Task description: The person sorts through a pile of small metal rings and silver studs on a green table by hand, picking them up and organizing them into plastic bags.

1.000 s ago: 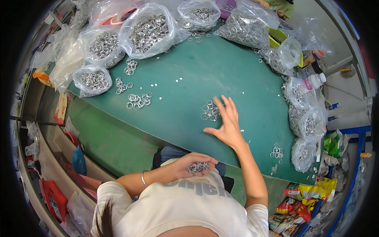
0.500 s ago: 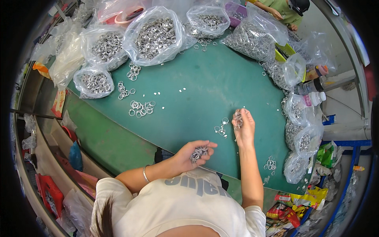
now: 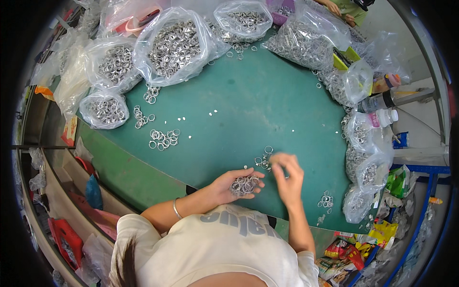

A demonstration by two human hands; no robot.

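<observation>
Palm up near the table's front edge, my left hand (image 3: 228, 185) cups a heap of silver-coloured metal rings (image 3: 244, 185), its fingers curled around them. To its right, my right hand (image 3: 289, 179) hangs over the green table (image 3: 229, 110), its fingers smeared by motion; whether it holds anything is unclear. Just beside its fingertips lies a small cluster of rings (image 3: 262, 161), some with pale pieces on them. Another loose ring group (image 3: 164, 139) sits further left on the table, and a small one (image 3: 326, 202) lies to the right of my right forearm.
Clear plastic bags full of rings (image 3: 176, 48) line the far edge, and more bags (image 3: 356, 160) stand along the right. Tiny white bits (image 3: 210, 114) are scattered on the tabletop. A bottle (image 3: 382, 117) stands at right. Another person's hand (image 3: 350, 20) shows at the far right.
My right hand has come nearer and down from further out, where it held rings. The heap in my left hand looks larger. The view has shifted slightly.
</observation>
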